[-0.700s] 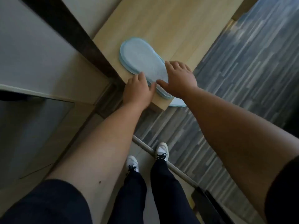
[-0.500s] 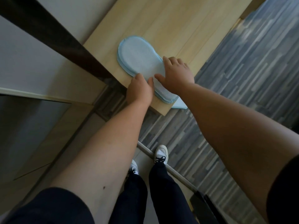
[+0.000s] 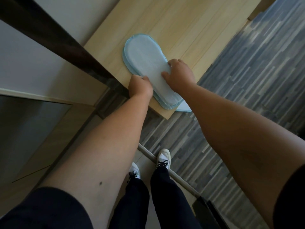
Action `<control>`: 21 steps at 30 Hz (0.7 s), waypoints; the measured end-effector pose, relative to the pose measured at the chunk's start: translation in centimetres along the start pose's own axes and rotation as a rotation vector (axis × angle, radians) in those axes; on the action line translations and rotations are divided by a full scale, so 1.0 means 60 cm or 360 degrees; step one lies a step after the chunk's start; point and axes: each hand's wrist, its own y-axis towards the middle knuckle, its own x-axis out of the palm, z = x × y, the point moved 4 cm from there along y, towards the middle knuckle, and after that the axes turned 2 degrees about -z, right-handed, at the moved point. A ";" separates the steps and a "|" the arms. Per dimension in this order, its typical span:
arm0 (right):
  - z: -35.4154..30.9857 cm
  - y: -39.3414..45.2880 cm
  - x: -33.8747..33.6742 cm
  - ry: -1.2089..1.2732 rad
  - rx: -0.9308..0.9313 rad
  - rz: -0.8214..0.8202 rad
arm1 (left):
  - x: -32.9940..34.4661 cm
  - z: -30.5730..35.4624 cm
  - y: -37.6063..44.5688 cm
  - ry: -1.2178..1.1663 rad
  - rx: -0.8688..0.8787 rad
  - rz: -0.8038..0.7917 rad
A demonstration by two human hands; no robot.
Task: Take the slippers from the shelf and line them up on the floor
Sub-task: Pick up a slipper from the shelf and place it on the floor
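Light blue flat slippers [image 3: 145, 55] lie stacked sole-up on the pale wooden shelf [image 3: 189, 25], their near end reaching past the shelf's front corner. My left hand [image 3: 140, 85] grips the stack's left edge near the shelf's front edge. My right hand [image 3: 179, 74] presses on the top slipper's right side, thumb on the sole, fingers curled over the edge. How many slippers are in the stack is hard to tell; a lower piece pokes out under my right wrist.
A dark beam [image 3: 54, 40] runs diagonally along the shelf's left side beside a white wall. Below lies grey striped flooring [image 3: 247, 80], a metal threshold strip [image 3: 178, 177], and my two white shoes [image 3: 163, 159].
Both hands have settled tighter on the slipper stack, the left curling around its edge; the stack has slid slightly toward the shelf's front corner.
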 end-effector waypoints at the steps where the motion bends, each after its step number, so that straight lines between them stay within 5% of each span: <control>1: -0.002 -0.003 -0.004 0.0028 0.0015 0.0011 | -0.002 0.002 -0.002 -0.0032 -0.0003 -0.0010; 12: -0.016 -0.069 -0.047 0.0455 0.0226 -0.0016 | -0.048 0.006 -0.052 -0.0196 0.0005 -0.0073; 21: -0.001 -0.208 -0.017 0.0806 0.0498 -0.0206 | -0.079 -0.098 -0.148 -0.0112 -0.0027 -0.0209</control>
